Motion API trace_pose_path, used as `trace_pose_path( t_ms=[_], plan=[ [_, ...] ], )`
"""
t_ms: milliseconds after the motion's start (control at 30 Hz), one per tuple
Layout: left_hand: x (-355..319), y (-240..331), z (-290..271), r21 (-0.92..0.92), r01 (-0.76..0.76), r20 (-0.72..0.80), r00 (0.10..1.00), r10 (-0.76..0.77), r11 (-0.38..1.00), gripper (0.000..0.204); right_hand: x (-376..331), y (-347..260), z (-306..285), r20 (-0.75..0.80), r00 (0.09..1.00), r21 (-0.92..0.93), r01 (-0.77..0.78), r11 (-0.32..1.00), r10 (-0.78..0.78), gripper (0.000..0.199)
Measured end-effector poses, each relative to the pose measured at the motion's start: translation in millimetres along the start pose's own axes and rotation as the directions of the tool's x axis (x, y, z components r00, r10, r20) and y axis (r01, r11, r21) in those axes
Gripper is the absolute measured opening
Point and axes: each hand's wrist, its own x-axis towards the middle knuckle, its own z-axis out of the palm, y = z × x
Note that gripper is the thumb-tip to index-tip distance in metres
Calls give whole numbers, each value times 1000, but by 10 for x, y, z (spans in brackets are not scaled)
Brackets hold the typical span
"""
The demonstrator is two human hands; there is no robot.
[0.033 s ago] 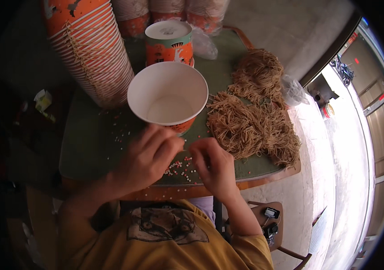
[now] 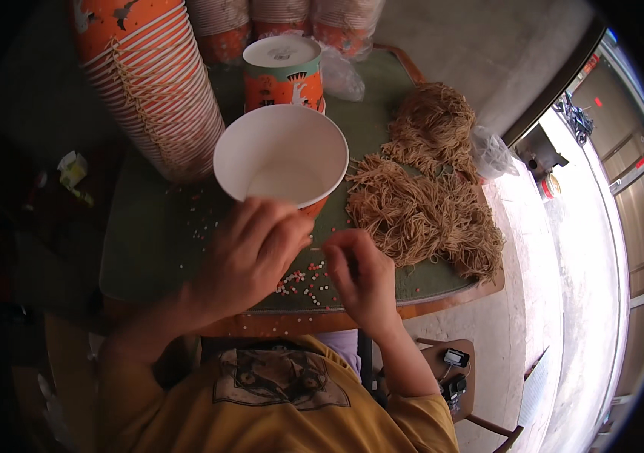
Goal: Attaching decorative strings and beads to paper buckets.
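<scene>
A large paper bucket [image 2: 280,151] with a white inside and an orange outside stands open end up, tilted slightly toward me. My left hand [image 2: 258,245] is in front of it, fingers bent and pressed together near its lower wall. To the right, a small gap away, my right hand [image 2: 359,268] has thumb and forefinger curled into a pinch. A faint pale bit shows between the two hands, too small to name; what the fingertips hold is hidden. Small red and white round bits [image 2: 307,283] lie scattered on the green tabletop [image 2: 148,257] below the hands.
Tan cord bundles [image 2: 427,204] lie at the right. A tall leaning stack of paper buckets [image 2: 159,98], with cords along its rims, rises at the left. Behind stand an upturned bucket [image 2: 284,72] and plastic-wrapped stacks [image 2: 280,19]. A chair [image 2: 435,362] carries small devices.
My left hand has shifted slightly up toward the bucket. The gap between my hands is a little wider, with my right hand moved slightly right.
</scene>
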Motion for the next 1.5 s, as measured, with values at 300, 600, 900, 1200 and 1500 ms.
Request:
trace_pose_path(
  t_ms=[300, 600, 900, 1200, 1500],
  plan=[
    [84, -203, -132, 6, 171, 187, 968, -169, 985, 25, 5, 227, -58, -84, 966, 413, -188, 891, 243, 11],
    [-241, -245, -547, 159, 258, 221, 932, -289, 953, 29, 33, 162, 283, 69, 969, 567, -235, 789, 238, 11],
    [-259, 76, -209, 88, -28, 161, 987, 13, 996, 27, -101, -29, 384, 325, 922, 659, -380, 649, 211, 13],
    [30, -11, -64, 3, 232, 10, 973, -232, 973, 25, 2, 190, 297, 207, 961, 648, -275, 710, 184, 11],
    [164, -296, -239, -421, 673, 464, 736, -493, 608, 11, 132, 200, 379, -132, 974, 150, 204, 967, -185, 12]
  ],
)
